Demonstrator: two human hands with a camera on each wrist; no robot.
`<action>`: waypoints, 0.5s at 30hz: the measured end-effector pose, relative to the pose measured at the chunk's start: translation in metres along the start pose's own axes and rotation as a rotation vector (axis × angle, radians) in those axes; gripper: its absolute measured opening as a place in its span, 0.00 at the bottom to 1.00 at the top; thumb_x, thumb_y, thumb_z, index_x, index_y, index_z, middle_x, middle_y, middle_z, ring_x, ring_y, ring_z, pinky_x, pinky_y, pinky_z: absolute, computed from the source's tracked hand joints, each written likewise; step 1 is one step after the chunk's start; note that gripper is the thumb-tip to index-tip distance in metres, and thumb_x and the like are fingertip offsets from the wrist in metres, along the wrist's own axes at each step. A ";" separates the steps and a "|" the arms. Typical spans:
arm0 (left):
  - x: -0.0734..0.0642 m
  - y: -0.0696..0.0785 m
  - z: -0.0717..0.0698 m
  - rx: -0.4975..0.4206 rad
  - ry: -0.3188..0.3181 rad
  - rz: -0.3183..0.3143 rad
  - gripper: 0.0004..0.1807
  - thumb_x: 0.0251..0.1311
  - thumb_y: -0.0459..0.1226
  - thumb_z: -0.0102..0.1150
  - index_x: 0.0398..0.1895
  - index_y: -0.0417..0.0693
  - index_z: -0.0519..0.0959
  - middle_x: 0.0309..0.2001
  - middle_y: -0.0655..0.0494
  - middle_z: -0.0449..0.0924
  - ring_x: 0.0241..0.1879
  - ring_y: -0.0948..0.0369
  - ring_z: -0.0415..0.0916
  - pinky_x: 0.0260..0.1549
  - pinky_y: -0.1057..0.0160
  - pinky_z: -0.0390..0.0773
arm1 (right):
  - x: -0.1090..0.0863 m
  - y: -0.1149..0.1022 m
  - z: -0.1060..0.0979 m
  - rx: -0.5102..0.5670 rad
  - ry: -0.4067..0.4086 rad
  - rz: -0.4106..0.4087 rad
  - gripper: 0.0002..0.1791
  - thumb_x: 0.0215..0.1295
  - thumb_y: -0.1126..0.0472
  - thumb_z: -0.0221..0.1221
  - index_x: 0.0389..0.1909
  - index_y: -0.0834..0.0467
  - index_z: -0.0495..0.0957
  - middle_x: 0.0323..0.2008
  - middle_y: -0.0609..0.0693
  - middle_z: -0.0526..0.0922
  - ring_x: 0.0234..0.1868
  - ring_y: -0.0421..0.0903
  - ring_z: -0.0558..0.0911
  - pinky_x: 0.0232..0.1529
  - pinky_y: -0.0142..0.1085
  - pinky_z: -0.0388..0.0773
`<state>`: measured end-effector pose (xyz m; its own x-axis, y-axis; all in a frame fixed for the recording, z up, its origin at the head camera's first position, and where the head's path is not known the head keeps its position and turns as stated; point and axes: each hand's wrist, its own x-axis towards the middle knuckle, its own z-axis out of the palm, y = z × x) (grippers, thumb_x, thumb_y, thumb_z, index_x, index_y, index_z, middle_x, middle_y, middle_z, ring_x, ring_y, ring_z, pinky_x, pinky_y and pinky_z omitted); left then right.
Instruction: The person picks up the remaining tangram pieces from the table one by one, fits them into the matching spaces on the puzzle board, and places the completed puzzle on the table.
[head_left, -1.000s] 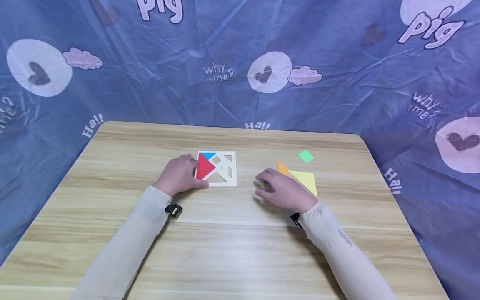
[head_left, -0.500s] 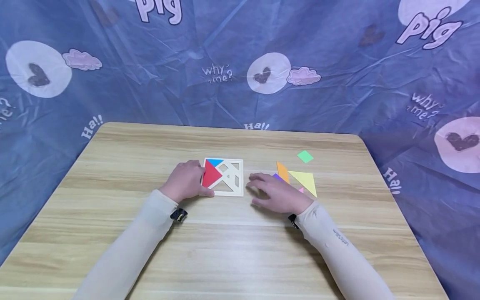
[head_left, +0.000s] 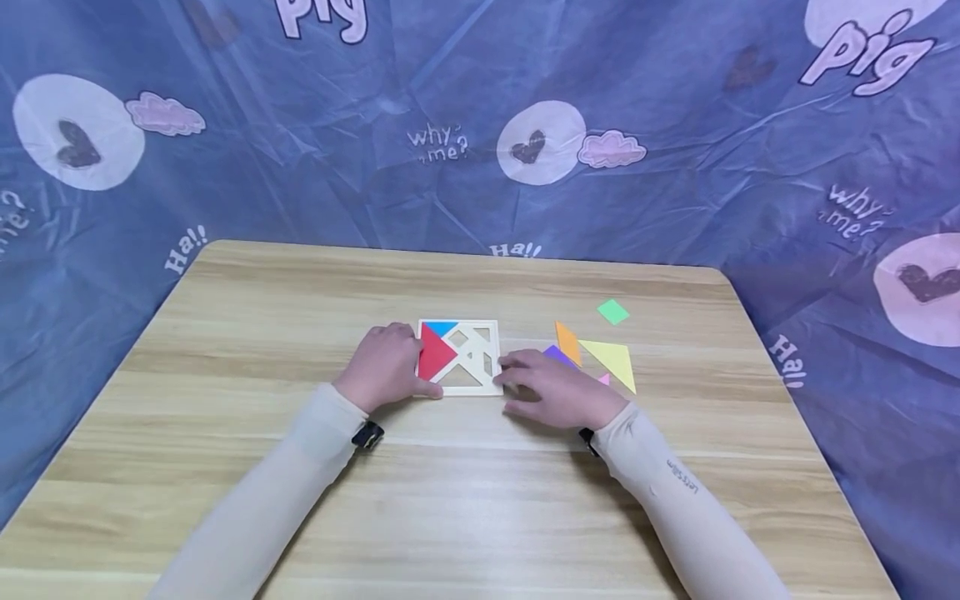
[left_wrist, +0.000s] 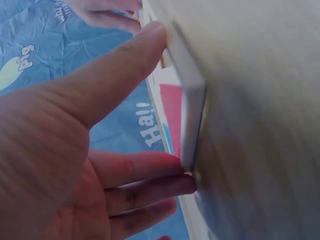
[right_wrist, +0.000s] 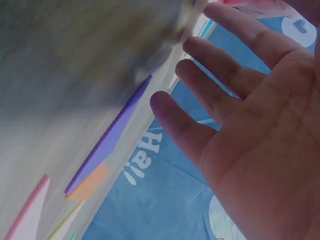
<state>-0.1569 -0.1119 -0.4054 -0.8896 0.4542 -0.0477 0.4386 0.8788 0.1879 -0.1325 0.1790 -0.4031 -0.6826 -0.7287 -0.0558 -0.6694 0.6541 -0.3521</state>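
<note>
A white tangram tray [head_left: 472, 391] lies flat on the table, with a red triangle [head_left: 435, 354] and a blue triangle [head_left: 441, 327] set in its left part. Other cutouts in it show bare. My left hand [head_left: 384, 367] grips the tray's near left corner, thumb along the front edge and fingers against the left side, as the left wrist view shows. My right hand [head_left: 558, 392] holds nothing; its loosely bent fingers are right at the tray's right edge. Behind it lies a purple piece [right_wrist: 110, 137], partly covered in the head view.
Right of the tray lie an orange parallelogram [head_left: 567, 343], a yellow triangle [head_left: 617, 360], and a pink piece [head_left: 604, 379] mostly behind the right hand. Farther back is a green square [head_left: 613, 312]. A blue printed cloth [head_left: 360, 192] hangs beyond the wooden table [head_left: 465, 500].
My left hand has slid the tray rightward and a little nearer. My right hand has shifted slightly left to the tray's edge, uncovering more of the purple and pink pieces.
</note>
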 end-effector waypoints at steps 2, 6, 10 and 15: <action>-0.001 0.000 -0.002 -0.005 -0.004 0.022 0.31 0.41 0.62 0.80 0.33 0.45 0.84 0.37 0.52 0.79 0.42 0.52 0.75 0.49 0.48 0.76 | 0.000 0.001 -0.001 -0.014 0.006 -0.005 0.23 0.69 0.51 0.67 0.60 0.57 0.83 0.67 0.59 0.76 0.70 0.59 0.73 0.71 0.52 0.68; -0.004 -0.004 -0.005 -0.034 -0.047 0.075 0.37 0.41 0.58 0.82 0.46 0.40 0.85 0.44 0.49 0.81 0.47 0.51 0.77 0.51 0.47 0.78 | -0.001 0.001 -0.003 -0.016 0.001 -0.011 0.21 0.68 0.51 0.67 0.58 0.56 0.84 0.65 0.59 0.78 0.68 0.58 0.74 0.70 0.52 0.69; -0.004 -0.010 -0.007 -0.118 -0.109 0.074 0.44 0.46 0.54 0.82 0.61 0.35 0.79 0.56 0.43 0.79 0.56 0.48 0.76 0.60 0.48 0.76 | -0.001 0.000 -0.005 -0.005 -0.008 -0.009 0.22 0.68 0.51 0.68 0.59 0.57 0.84 0.64 0.59 0.78 0.67 0.58 0.75 0.69 0.52 0.70; -0.001 -0.013 -0.006 -0.240 -0.130 0.068 0.52 0.49 0.50 0.81 0.73 0.34 0.67 0.71 0.40 0.69 0.70 0.45 0.66 0.71 0.49 0.66 | 0.000 0.001 -0.005 0.009 -0.035 0.017 0.27 0.69 0.50 0.67 0.64 0.58 0.80 0.66 0.57 0.77 0.68 0.56 0.75 0.69 0.50 0.70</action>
<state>-0.1622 -0.1249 -0.4017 -0.8289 0.5391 -0.1494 0.4399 0.7931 0.4212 -0.1346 0.1805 -0.3990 -0.6833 -0.7240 -0.0947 -0.6547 0.6650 -0.3594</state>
